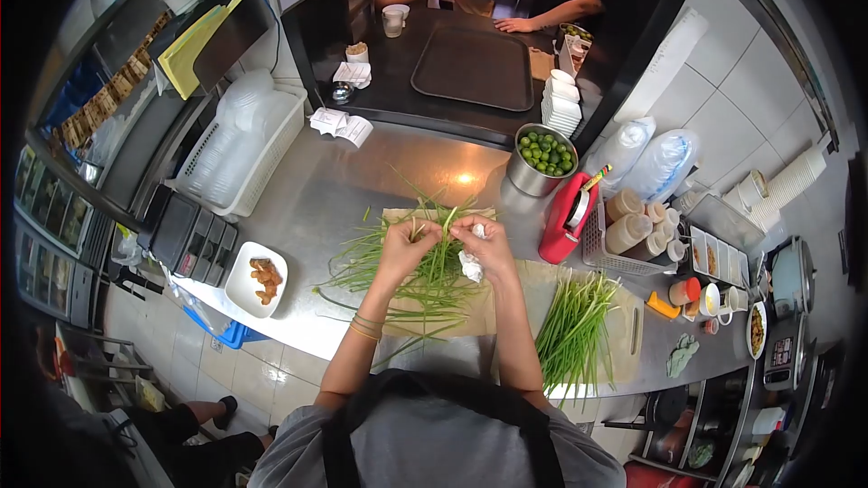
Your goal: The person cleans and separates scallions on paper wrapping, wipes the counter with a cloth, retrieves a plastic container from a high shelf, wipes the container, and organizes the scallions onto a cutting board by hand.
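My left hand (pixel 409 246) is closed, its fingertips pinching thin green chive stalks. Close beside it, my right hand (pixel 489 248) is also closed, with its thumb and fingers at the chive ends and a crumpled white tissue (pixel 470 266) tucked in its grip. Beneath both hands, loose chives (pixel 362 258) spread over brown paper (pixel 477 314) on the steel counter. A neater bundle of chives (pixel 576 325) lies to the right on a light cutting board (pixel 624 348). The exact stalks between my fingertips are too small to make out.
A metal pot of green limes (pixel 542 154) and a red holder (pixel 567 217) stand beyond my right hand. Squeeze bottles (pixel 628 230) fill a basket at right. On the left are a white dish with brown food (pixel 257 280) and a plastic basket (pixel 249 154). People stand behind the pass-through.
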The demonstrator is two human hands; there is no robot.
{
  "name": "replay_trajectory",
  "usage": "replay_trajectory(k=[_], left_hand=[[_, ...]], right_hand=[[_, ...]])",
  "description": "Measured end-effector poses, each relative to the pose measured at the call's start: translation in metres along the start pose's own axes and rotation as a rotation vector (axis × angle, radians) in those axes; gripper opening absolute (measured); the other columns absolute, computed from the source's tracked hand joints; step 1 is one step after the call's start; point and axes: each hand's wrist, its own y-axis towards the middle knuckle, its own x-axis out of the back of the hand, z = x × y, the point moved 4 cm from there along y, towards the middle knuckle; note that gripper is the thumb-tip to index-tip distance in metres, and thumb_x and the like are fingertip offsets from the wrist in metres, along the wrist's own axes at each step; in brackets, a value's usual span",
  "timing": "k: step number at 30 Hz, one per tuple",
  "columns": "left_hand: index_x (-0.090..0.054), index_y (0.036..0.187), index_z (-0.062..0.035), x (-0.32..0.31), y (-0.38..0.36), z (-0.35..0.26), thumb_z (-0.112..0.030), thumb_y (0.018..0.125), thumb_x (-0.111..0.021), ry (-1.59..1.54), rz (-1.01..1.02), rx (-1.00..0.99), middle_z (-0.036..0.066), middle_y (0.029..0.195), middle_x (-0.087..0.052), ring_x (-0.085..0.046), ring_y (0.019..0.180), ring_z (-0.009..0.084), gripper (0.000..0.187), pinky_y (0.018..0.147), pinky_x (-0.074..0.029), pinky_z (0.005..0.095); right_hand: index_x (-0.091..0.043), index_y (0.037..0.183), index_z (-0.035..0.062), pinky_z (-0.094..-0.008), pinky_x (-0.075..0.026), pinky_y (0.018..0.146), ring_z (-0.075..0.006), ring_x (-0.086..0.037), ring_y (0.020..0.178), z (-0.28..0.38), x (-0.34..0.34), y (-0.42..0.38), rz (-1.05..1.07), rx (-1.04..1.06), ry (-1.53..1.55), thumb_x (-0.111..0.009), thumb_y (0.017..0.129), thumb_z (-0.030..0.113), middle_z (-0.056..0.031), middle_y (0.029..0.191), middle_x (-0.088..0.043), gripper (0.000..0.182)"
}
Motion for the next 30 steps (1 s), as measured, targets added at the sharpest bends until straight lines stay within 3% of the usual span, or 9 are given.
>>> replay_trajectory(k=[8,11,14,17,20,23,26,30], left_hand=[[-0.065,0.084,0.0004,-0.001,-0.002,0.006,-0.007,0.081,-0.062,0.063,0.002,-0.026,-0.002,0.076,-0.062,-0.052,0.069,0.0027,0.008,0.063,-0.041,0.0188],[-0.065,0.083,-0.0001,0.001,-0.006,0.009,-0.007,0.08,-0.063,0.041,0.01,-0.007,-0.001,0.076,-0.062,-0.052,0.069,0.0029,0.008,0.063,-0.042,0.0196],[-0.065,0.083,0.0001,0.003,-0.012,0.007,-0.008,0.08,-0.063,0.018,0.012,0.044,-0.001,0.075,-0.062,-0.052,0.068,0.0032,0.008,0.063,-0.041,0.0197],[-0.065,0.081,0.0013,0.009,-0.011,0.009,-0.009,0.08,-0.062,-0.099,-0.031,0.094,0.0,0.073,-0.062,-0.052,0.068,0.0039,0.011,0.063,-0.041,0.0202],[-0.065,0.081,0.0015,0.013,-0.006,0.014,-0.009,0.08,-0.062,-0.105,-0.059,0.065,-0.001,0.07,-0.061,-0.051,0.064,0.0034,0.011,0.059,-0.04,0.0201],[-0.065,0.081,0.0007,0.016,-0.001,0.027,-0.01,0.08,-0.061,0.02,-0.088,0.005,-0.001,0.067,-0.061,-0.051,0.06,0.0037,0.011,0.056,-0.04,0.0203],[-0.065,0.083,-0.0001,0.009,-0.003,0.021,-0.01,0.079,-0.062,0.069,-0.147,-0.071,-0.001,0.064,-0.059,-0.048,0.057,0.0034,0.011,0.053,-0.038,0.02],[-0.066,0.085,-0.0008,0.005,-0.006,0.003,-0.011,0.078,-0.064,0.06,-0.112,-0.029,-0.002,0.064,-0.057,-0.046,0.059,0.0041,0.013,0.053,-0.037,0.0208]], right_hand=[[-0.062,0.08,0.0002,-0.0242,-0.043,0.063,-0.0081,-0.055,0.07,0.004,0.006,0.007,-0.117,0.316,-0.344,-0.064,0.076,0.006,-0.0019,0.073,-0.061,0.008],[-0.062,0.08,0.0017,-0.0286,-0.045,0.064,-0.016,-0.06,0.07,0.01,0.016,0.015,-0.259,0.402,-0.459,-0.064,0.075,0.009,-0.007,0.074,-0.063,0.009],[-0.062,0.08,0.0023,-0.032,-0.046,0.065,-0.0258,-0.062,0.072,0.029,0.015,0.009,-0.383,0.4,-0.633,-0.064,0.074,0.011,-0.0119,0.077,-0.063,0.01],[-0.063,0.081,0.0034,-0.0322,-0.046,0.065,-0.031,-0.062,0.073,0.008,0.021,0.008,-0.323,0.269,-0.848,-0.064,0.074,0.01,-0.0142,0.077,-0.063,0.01],[-0.064,0.081,0.0025,-0.0301,-0.046,0.065,-0.0236,-0.062,0.07,-0.013,0.012,0.002,-0.182,0.341,-0.77,-0.064,0.076,0.012,-0.0107,0.074,-0.064,0.011],[-0.065,0.082,-0.0005,-0.0238,-0.045,0.065,-0.0098,-0.058,0.069,-0.005,-0.012,-0.008,-0.021,0.21,-0.326,-0.065,0.077,0.009,-0.0045,0.075,-0.065,0.011],[-0.065,0.083,-0.0011,-0.0217,-0.044,0.065,-0.0066,-0.056,0.07,-0.001,-0.019,-0.01,0.035,0.216,-0.397,-0.067,0.076,0.006,-0.0019,0.076,-0.064,0.01],[-0.066,0.085,-0.0008,-0.0211,-0.044,0.066,-0.0067,-0.056,0.07,-0.005,-0.016,-0.007,0.035,0.202,-0.383,-0.067,0.075,0.004,-0.0022,0.076,-0.064,0.011]])
